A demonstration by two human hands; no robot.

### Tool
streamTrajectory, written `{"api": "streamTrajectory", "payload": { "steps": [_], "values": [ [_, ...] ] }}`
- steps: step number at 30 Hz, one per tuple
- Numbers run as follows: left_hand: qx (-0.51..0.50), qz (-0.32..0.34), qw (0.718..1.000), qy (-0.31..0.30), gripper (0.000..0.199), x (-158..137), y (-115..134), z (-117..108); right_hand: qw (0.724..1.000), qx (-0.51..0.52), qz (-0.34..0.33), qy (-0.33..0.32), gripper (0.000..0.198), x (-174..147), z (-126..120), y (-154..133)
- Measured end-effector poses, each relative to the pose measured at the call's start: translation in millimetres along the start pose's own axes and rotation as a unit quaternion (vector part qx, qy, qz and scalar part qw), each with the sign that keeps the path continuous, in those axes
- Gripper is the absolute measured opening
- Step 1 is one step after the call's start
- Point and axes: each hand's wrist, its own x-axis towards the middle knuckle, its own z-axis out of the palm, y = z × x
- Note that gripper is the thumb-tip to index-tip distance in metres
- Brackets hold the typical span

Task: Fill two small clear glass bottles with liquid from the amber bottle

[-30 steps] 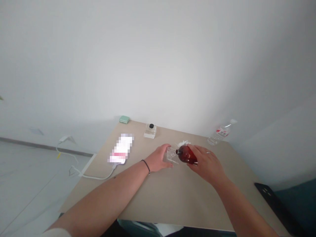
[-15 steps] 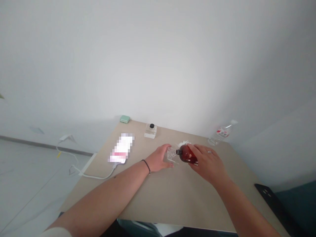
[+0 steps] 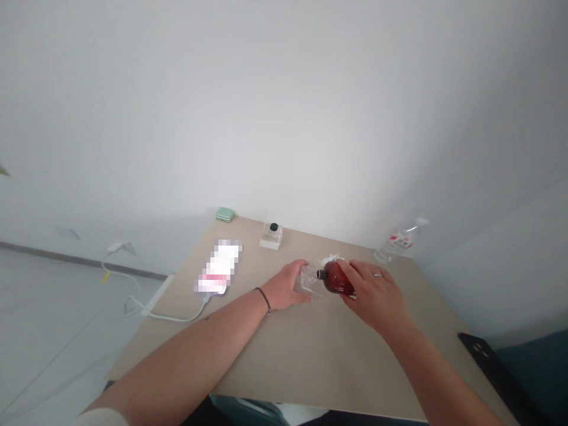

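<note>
The left hand (image 3: 288, 286) has its fingers wrapped around the sides of a clear container (image 3: 311, 281) on the desk (image 3: 284, 349). The right hand (image 3: 373, 290) grasps a dark red bottle (image 3: 339, 278) from above, its fingers closed around the body. The bottle lies tilted well over, neck toward the left hand, its mouth right at the container. Behind them stands a clear jar (image 3: 270, 238) with a black cap (image 3: 274, 226).
</note>
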Motion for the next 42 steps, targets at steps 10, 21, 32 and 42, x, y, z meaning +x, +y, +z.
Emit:
{"api": "streamTrajectory", "payload": {
  "steps": [10,21,32,42],
  "values": [
    [0.005,0.0,1.0,-0.002,0.088,0,1,-1,1.0,-0.008,-0.001,0.003,0.055,1,-3,-2],
    [0.009,0.002,1.0,-0.001,0.088,0,5,-1,0.999,-0.031,-0.004,-0.007,0.056,2,-12,-6],
    [0.003,-0.01,1.0,-0.006,0.09,0,2,-1,0.999,-0.045,-0.004,-0.011,0.055,4,-15,-8],
    [0.002,-0.013,1.0,-0.007,0.089,-1,4,-1,0.999,-0.044,-0.005,-0.016,0.054,5,-17,-8]
  ]
}}
